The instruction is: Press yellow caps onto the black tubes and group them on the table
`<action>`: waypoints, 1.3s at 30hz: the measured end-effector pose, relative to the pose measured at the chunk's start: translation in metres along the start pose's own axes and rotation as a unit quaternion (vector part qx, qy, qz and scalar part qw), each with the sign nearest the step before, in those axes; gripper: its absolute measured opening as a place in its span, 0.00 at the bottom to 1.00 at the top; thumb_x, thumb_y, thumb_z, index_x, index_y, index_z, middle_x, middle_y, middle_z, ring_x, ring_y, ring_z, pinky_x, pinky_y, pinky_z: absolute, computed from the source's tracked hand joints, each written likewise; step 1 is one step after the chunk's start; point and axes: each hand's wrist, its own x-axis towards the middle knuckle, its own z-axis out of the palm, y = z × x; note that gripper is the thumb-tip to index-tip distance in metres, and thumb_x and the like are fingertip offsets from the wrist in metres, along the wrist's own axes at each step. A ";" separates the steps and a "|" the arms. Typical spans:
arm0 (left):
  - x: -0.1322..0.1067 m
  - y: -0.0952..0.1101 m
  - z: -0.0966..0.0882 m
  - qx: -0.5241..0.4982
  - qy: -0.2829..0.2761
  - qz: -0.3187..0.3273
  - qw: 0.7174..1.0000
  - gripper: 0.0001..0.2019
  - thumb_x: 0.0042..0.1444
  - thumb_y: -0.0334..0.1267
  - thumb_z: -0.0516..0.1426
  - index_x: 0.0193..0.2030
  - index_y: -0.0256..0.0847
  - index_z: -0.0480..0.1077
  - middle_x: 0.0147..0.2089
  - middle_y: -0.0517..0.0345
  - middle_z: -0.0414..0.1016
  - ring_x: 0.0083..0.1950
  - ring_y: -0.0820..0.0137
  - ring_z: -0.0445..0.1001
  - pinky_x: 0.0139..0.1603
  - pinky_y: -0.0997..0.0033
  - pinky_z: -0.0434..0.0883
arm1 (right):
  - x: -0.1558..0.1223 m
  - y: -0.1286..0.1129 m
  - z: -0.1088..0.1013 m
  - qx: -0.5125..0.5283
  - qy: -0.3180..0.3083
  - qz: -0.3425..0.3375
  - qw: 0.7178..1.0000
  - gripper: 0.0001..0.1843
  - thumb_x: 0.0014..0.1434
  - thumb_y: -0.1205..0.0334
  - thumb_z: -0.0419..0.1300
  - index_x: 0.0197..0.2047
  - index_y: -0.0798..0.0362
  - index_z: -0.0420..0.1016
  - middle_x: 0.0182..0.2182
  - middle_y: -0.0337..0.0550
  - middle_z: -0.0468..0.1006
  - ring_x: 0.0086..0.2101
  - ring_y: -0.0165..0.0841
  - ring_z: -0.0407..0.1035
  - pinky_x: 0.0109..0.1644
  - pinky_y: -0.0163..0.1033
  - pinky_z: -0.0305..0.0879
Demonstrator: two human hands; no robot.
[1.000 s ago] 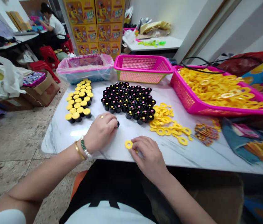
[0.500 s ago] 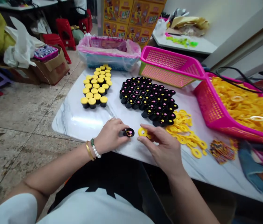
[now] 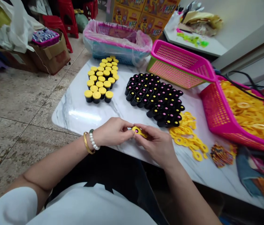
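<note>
My left hand (image 3: 117,132) is closed at the near table edge, its fingers at the black cup, which is now mostly hidden. A yellow ring with a tab (image 3: 139,132) lies over the cup's mouth, and a pink dot shows through its hole. My right hand (image 3: 156,140) pinches the ring's tab side, fingertips close to those of the left. Beyond the hands stand many black cups (image 3: 146,93) with pink or yellow dots inside. Farther left are black cups with yellow caps (image 3: 96,95). A pile of loose yellow rings (image 3: 188,137) lies right of my right hand.
A pink basket of yellow rings (image 3: 218,115) stands at right. Behind are a pink and green basket (image 3: 171,73) and a plastic-lined basket (image 3: 120,47). Small printed packets (image 3: 222,154) and blue cloth (image 3: 249,172) lie near the right edge. Red stools (image 3: 68,18) stand on the floor.
My hands have come together. The yellow ring, held apart at right before, is now on the black cup in my left hand. The view has shifted slightly.
</note>
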 end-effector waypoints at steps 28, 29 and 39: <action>-0.005 -0.002 0.027 -0.001 0.075 0.014 0.997 0.10 0.60 0.39 0.55 0.42 0.39 0.76 0.24 0.64 0.72 0.26 0.75 0.69 0.30 0.77 0.64 | 0.004 0.011 -0.003 0.444 -0.010 0.285 0.850 0.15 0.44 0.54 0.74 0.33 0.54 0.81 0.25 0.38 0.79 0.24 0.24 0.73 0.30 0.26 0.74; -0.006 -0.002 0.028 0.011 0.067 0.023 0.997 0.11 0.59 0.42 0.57 0.40 0.38 0.76 0.25 0.63 0.71 0.27 0.74 0.70 0.31 0.76 0.64 | 0.002 0.012 -0.002 0.451 0.010 0.291 0.844 0.15 0.44 0.54 0.74 0.33 0.53 0.81 0.24 0.37 0.78 0.24 0.23 0.73 0.29 0.26 0.73; 0.002 0.014 0.060 0.186 0.071 0.028 0.980 0.13 0.54 0.45 0.61 0.42 0.39 0.73 0.41 0.56 0.71 0.42 0.66 0.72 0.40 0.69 0.71 | -0.026 0.023 0.003 0.466 0.167 0.265 0.828 0.14 0.45 0.58 0.74 0.35 0.51 0.81 0.30 0.38 0.81 0.31 0.27 0.76 0.40 0.30 0.76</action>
